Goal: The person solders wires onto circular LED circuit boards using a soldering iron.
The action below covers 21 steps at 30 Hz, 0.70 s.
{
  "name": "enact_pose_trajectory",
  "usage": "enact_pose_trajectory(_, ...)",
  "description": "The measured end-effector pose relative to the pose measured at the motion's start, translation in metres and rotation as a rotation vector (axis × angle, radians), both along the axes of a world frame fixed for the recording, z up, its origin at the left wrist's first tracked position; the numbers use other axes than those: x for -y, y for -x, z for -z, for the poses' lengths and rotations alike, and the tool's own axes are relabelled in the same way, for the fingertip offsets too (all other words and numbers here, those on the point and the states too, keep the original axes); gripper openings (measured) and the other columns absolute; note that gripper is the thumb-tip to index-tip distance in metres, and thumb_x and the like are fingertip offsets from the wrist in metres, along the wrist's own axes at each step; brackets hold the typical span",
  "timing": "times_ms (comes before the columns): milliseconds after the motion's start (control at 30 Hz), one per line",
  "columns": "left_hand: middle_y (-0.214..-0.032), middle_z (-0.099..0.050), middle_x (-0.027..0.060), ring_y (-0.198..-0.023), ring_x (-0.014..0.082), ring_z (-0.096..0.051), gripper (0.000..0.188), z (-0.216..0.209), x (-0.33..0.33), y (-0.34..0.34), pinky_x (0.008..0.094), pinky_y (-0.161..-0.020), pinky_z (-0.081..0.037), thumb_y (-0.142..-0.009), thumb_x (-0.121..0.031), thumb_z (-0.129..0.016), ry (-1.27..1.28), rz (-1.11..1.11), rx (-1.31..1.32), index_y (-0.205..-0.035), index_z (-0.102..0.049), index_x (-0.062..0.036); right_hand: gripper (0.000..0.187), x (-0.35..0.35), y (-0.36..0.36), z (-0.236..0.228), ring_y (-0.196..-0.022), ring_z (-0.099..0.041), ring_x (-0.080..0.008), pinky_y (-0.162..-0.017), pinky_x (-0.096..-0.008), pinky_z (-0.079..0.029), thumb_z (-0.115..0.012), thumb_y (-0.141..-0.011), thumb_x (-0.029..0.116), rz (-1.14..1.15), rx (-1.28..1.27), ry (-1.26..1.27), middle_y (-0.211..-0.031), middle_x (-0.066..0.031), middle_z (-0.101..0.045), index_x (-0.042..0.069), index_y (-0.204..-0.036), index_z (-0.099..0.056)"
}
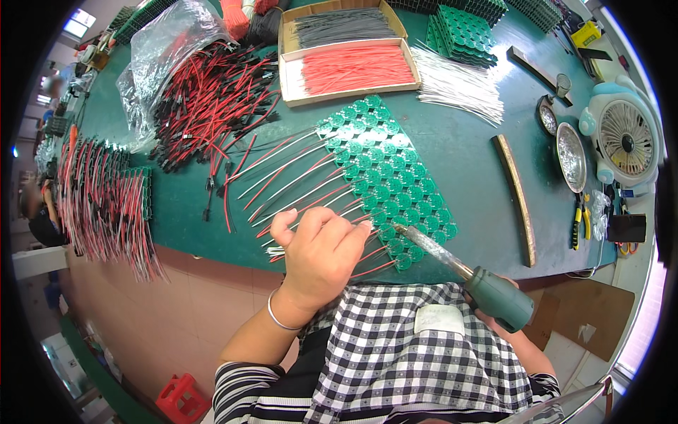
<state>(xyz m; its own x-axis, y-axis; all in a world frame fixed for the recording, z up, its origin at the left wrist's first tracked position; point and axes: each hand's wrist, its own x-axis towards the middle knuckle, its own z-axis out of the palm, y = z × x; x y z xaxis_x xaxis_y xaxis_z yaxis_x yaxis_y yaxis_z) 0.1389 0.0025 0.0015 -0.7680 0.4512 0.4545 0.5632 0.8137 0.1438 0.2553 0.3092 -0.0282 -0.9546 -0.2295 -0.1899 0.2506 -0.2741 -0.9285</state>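
Observation:
A panel of small round green circuit boards (395, 169) lies on the table in front of me. Red, white and black wires (293, 180) fan out from its left edge. My left hand (325, 244) is closed in a pinch at that edge, on a thin wire; the fingers partly cover it. White wire ends stick out beneath the palm. My right hand (487, 319), mostly hidden behind the handle, grips a soldering iron (498, 297) with a green handle. Its metal tip reaches the lower part of the panel, close to my left fingertips.
Beyond the panel are a box of red and black wires (353, 99), loose white wires (462, 85) and stacked green boards (462, 35). Red-black connector leads (205, 106) heap at left, near wired boards (106, 198). At right: a wooden strip (518, 201), metal dish (571, 157), fan (625, 134), pliers (582, 222).

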Motion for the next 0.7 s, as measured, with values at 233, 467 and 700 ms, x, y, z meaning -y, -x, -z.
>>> enact_pose_trajectory(233, -0.078, -0.058, -0.0085, -0.086, 0.0131, -0.057, 0.012, 0.000, 0.000, -0.002, 0.0481, -0.097, -0.026, -0.079, -0.016, -0.071, -0.003, -0.006, 0.006, -0.090, -0.074, -0.0175, 0.039, 0.003, 0.004, -0.006, -0.091, -0.068, -0.0120, -0.075, -0.0223, -0.058, -0.060, -0.093, -0.006, -0.191, -0.180, -0.403, -0.110, -0.0100, -0.068, -0.009, -0.131, -0.054)
enact_pose_trajectory(467, -0.076, -0.059, -0.0098, -0.083, 0.0129, -0.056, 0.021, -0.006, 0.000, -0.013, 0.0453, -0.097, -0.024, -0.071, -0.009, -0.079, -0.016, 0.027, -0.024, -0.088, -0.075, -0.0208, 0.035, -0.005, -0.011, 0.004, -0.091, -0.069, -0.0194, -0.083, -0.0298, -0.055, -0.067, -0.085, 0.004, -0.042, 0.036, -0.237, -0.101, -0.0091, -0.071, -0.001, -0.120, -0.064)
enact_pose_trajectory(700, -0.076, -0.057, -0.0075, -0.084, 0.0132, -0.057, 0.010, 0.000, -0.004, -0.015, 0.0477, -0.097, -0.025, -0.080, -0.015, -0.072, -0.010, 0.041, 0.015, -0.089, -0.074, -0.0175, 0.019, 0.005, 0.009, 0.001, -0.089, -0.070, -0.0290, -0.084, -0.0410, -0.055, -0.065, -0.087, 0.013, -0.120, -0.566, -0.705, -0.100, -0.0078, -0.072, 0.007, -0.105, -0.071)
